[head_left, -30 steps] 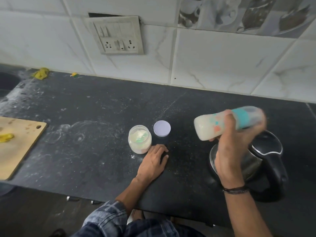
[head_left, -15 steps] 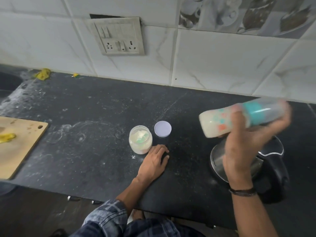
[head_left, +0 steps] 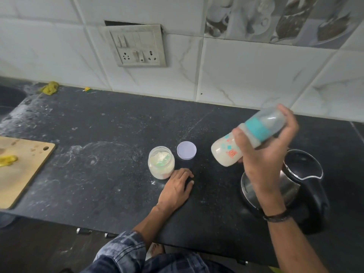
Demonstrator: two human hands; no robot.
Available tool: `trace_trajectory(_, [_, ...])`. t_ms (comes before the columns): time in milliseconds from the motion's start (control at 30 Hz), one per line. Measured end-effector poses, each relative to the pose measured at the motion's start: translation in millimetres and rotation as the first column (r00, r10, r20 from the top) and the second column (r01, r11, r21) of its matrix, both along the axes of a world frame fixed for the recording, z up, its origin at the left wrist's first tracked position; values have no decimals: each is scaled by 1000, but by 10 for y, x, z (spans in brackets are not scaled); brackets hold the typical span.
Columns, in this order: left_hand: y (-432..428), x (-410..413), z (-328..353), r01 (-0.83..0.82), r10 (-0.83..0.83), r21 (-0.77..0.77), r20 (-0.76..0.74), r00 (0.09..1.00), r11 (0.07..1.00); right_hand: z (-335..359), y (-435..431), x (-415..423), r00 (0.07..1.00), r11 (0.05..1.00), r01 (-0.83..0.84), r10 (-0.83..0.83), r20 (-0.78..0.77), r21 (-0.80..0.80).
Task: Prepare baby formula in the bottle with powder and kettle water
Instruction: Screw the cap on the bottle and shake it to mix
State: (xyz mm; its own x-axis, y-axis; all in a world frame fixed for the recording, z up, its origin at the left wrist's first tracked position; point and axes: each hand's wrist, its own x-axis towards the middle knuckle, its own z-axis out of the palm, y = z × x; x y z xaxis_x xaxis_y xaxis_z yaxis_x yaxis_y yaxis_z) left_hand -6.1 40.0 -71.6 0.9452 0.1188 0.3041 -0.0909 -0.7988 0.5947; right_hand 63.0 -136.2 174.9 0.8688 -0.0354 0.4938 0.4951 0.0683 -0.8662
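The bottle (head_left: 226, 153) has tilted cap-end higher since a moment ago. The right hand (head_left: 266, 154) grips it above the kettle (head_left: 303, 170), fingers curled round it, milky liquid inside. Left of the kettle, the left hand (head_left: 175, 191) rests open on the counter (head_left: 98, 184), just beside the open jar (head_left: 161, 165) of powder.

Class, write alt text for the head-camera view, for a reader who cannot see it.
The right hand holds a capped baby bottle of milky liquid, tilted in the air near a black kettle on a dark counter. The left hand rests flat beside an open powder jar, whose lid lies next to it.
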Motion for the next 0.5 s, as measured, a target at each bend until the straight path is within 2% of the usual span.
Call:
trace_trajectory(133, [-7, 14, -7, -8, 8, 5, -3, 1000, 1000, 77, -1, 4, 969, 927, 217, -243, 52, 305])
trace_trajectory(167, [-5, 12, -15, -11, 11, 5, -6, 1000, 1000, 57, -2, 23, 967, 921, 228, -253, 39, 316])
trace_trajectory(267, [3, 3, -23, -4, 4, 3, -6, 1000, 1000, 49, 28, -20, 999, 994, 45, -46, 7, 97])
trace_trajectory(300, [0, 2, -18, 0, 0, 0, -3, 1000, 1000, 50, 14, -35, 999, 996, 44, -45, 6, 82])
trace_trajectory(433, [-10, 17, -21, -10, 10, 2, 3, 1000, 1000, 151, -25, -2, 972, 911, 213, -233, 12, 352])
trace_trajectory(467, [-10, 20, -19, -11, 11, 1, 1, 1000, 1000, 161, -27, 7, 970, 905, 228, -241, -9, 360])
trace_trajectory(500, [-9, 18, -19, -7, 7, -1, -3, 1000, 1000, 149, -22, 15, 979, 933, 199, -202, -21, 299])
